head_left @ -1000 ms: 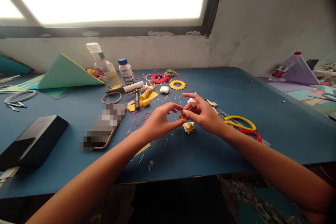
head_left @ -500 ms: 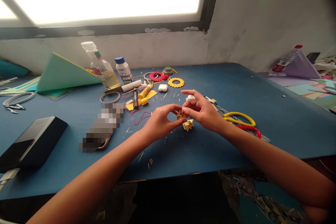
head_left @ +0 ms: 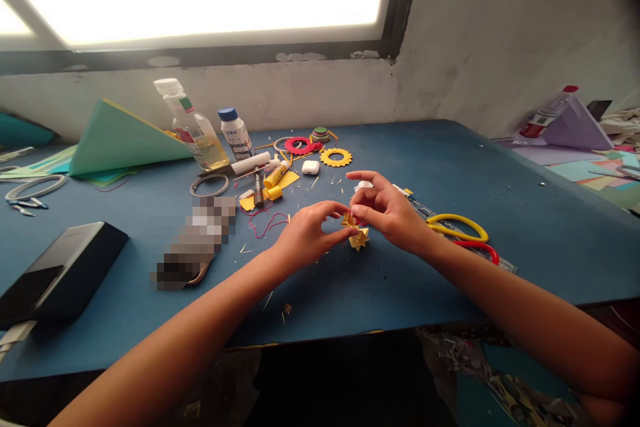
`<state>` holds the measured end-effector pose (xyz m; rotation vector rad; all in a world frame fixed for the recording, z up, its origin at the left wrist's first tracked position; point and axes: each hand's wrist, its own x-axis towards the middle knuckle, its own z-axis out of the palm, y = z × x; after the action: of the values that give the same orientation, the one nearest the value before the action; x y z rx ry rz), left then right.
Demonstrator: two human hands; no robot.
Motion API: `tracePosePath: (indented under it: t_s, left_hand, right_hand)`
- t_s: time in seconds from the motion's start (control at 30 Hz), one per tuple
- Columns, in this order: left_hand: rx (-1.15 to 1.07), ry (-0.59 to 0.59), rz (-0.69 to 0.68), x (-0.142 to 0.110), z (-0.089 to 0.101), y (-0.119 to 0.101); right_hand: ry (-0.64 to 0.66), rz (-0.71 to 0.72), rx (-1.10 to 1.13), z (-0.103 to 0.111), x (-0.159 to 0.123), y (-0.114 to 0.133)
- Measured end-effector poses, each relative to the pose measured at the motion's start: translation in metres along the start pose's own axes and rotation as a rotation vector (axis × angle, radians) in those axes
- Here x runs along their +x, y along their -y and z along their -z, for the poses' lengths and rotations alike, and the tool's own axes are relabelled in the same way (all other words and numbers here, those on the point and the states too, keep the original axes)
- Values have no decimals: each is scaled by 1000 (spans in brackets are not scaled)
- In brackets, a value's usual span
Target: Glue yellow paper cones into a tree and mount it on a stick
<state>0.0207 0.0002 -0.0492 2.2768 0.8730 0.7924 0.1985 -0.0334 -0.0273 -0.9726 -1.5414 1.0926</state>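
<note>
Bench [head_left: 420, 293]: blue top, largest item, carries the things below; clock centred on the upper yellow paper piece, twelve toward the window. Pale green folded sheet [head_left: 125, 140] at ten, tented. Black box-shaped device [head_left: 65, 273] at nine, near the bench's left end. Clear bottle [head_left: 200, 143], white cap, some yellowish liquid, tilted in view, at ten. Phone [head_left: 200, 240] at nine, mostly pixelated. Hands: both above the bench, close together. Left hand [head_left: 307, 233] at nine, forefinger and thumb curved in a pinch, gripping the upper yellow paper piece from its left. Right hand [head_left: 387, 217] at three, thumb and a bent finger pinched on a small red item, forefinger extended toward eleven. Scissors [head_left: 457, 228], yellow and red handles, at three, beyond the right wrist. White bottle [head_left: 237, 137], blue cap, at ten. Red toothed ring [head_left: 289, 145] at eleven; yellow toothed ring [head_left: 326, 157] near twelve. White earbud case [head_left: 311, 167] at eleven. Lower yellow paper piece [head_left: 359, 240], star-pointed, on the bench at five, just below the fingertips. Upper yellow paper piece [head_left: 347, 220], pointed edges, between the hands, partly hidden by fingers. Small red item [head_left: 354, 212] at the right fingertips, too small to identify.
</note>
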Motion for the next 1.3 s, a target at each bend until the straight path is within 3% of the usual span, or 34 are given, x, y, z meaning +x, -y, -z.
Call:
tracePosePath:
  t_s: [0.27, 0.53, 0.9, 1.3]
  left_hand:
    - [-45, 42, 1, -1, -3, -1]
    - [55, 39, -8, -1, 2, -2]
    - [-155, -117, -124, 3, 5, -6]
    - [-244, -97, 8, 1, 15, -16]
  right_hand:
    - [23, -34, 53, 0, 0, -4]
    - [30, -25, 84, -1, 1, -2]
    - [53, -5, 72, 4, 1, -1]
    - [180, -53, 160, 15, -2, 7]
